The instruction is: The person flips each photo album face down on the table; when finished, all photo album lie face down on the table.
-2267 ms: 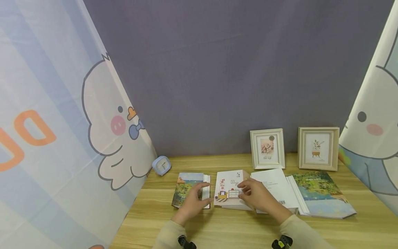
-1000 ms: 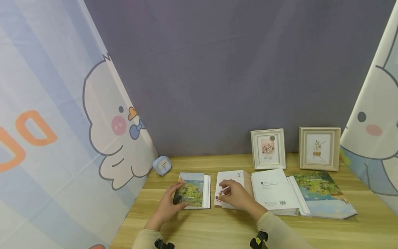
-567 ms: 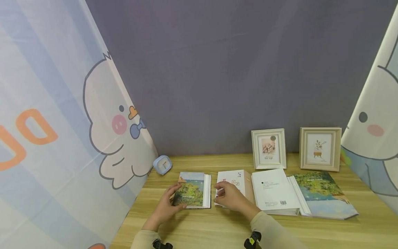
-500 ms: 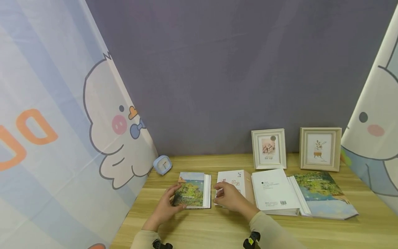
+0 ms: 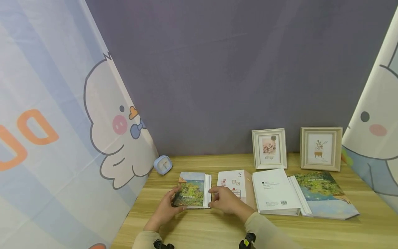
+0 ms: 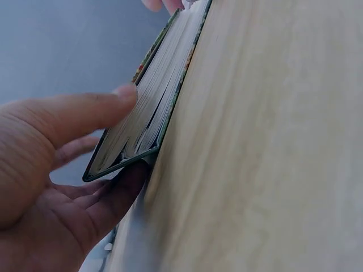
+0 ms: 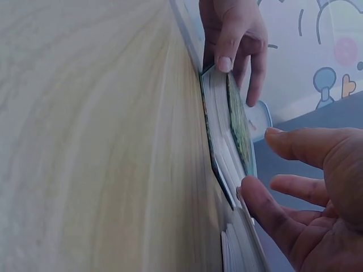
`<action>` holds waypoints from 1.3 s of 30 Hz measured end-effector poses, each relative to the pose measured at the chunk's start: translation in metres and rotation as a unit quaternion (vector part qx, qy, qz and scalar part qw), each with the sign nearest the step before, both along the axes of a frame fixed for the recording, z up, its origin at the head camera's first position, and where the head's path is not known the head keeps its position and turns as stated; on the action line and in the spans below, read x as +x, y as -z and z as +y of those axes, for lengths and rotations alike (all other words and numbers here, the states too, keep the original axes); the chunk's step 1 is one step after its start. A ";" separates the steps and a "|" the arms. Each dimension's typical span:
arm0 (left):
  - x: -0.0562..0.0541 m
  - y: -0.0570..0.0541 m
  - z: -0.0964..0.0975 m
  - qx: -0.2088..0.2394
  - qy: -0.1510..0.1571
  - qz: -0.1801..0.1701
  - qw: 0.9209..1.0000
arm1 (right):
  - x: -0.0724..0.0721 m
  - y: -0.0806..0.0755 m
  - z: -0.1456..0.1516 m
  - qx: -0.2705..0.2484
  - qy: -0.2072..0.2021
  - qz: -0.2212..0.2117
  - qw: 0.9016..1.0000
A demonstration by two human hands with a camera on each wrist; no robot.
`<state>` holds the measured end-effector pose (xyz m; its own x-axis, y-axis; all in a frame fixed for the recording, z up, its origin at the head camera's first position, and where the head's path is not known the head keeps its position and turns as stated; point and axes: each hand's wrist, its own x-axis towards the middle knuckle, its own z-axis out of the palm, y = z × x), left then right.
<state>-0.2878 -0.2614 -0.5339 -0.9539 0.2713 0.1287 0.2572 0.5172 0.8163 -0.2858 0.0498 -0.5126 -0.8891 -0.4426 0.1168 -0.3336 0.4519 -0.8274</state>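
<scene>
A photo album (image 5: pixel 191 188) with a painted landscape cover lies on the wooden table, a white strip along its right side. My left hand (image 5: pixel 163 210) holds its left end; in the left wrist view the thumb (image 6: pixel 108 110) lies at the page edges and the fingers reach round the spine end. At the album's right edge is my right hand (image 5: pixel 228 201). In the right wrist view, that hand's thumb and fingers are spread apart, one fingertip right at the album's edge. Beneath the right hand, partly hidden, lies a white book (image 5: pixel 230 175) with a furniture drawing.
Right of these lie a white book with a barcode (image 5: pixel 273 190) and a second landscape-covered album (image 5: pixel 324 195). Two picture frames (image 5: pixel 254 148) (image 5: pixel 339 148) stand behind them. A small blue clock (image 5: pixel 163 165) stands at the back left. A grey curtain (image 5: pixel 205 76) hangs behind the table.
My left hand has moved from the album's right side to its left end. My right hand has shifted left across the furniture-drawing book to the album's right edge. The books have stayed put.
</scene>
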 end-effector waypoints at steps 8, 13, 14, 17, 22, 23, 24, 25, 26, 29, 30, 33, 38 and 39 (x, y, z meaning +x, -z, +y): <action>-0.002 0.002 0.001 0.021 -0.002 -0.018 1.000 | 0.003 0.000 -0.006 0.009 -0.014 -0.009 1.000; -0.001 0.001 0.001 0.054 0.000 -0.028 0.998 | 0.006 -0.001 -0.011 0.028 -0.021 -0.017 0.999; -0.001 0.001 0.001 0.068 0.001 -0.034 0.997 | 0.006 -0.001 -0.012 0.032 -0.021 -0.015 0.999; -0.001 0.001 0.002 0.112 0.006 -0.054 0.992 | 0.007 -0.001 -0.013 0.032 -0.019 -0.012 0.999; -0.002 0.005 0.003 0.150 0.022 -0.060 0.987 | 0.007 0.001 -0.014 0.023 -0.023 -0.012 0.999; -0.003 0.007 0.004 0.160 0.022 -0.061 0.985 | 0.007 0.002 -0.014 0.022 -0.024 -0.014 0.999; -0.003 0.008 0.005 0.171 0.020 -0.060 0.983 | 0.007 0.003 -0.014 0.020 -0.025 -0.016 0.999; -0.003 0.009 0.005 0.184 0.017 -0.059 0.981 | 0.007 0.003 -0.014 0.018 -0.026 -0.019 0.999; -0.003 0.010 0.006 0.201 0.012 -0.060 0.978 | 0.007 0.004 -0.014 0.017 -0.027 -0.022 0.999; -0.002 0.011 0.009 0.239 -0.002 -0.060 0.969 | 0.007 0.004 -0.013 0.016 -0.030 -0.019 0.999; -0.001 0.010 0.009 0.252 -0.005 -0.060 0.966 | 0.007 0.005 -0.013 0.015 -0.031 -0.016 0.999; -0.001 0.010 0.009 0.283 -0.008 -0.062 0.957 | 0.007 0.004 -0.012 0.018 -0.030 -0.015 0.999; -0.001 0.009 0.006 0.309 -0.024 -0.070 0.948 | 0.007 0.003 -0.012 0.019 -0.019 -0.016 1.000; -0.001 0.009 0.005 0.315 -0.030 -0.074 0.946 | 0.007 0.003 -0.012 0.018 -0.017 -0.012 1.000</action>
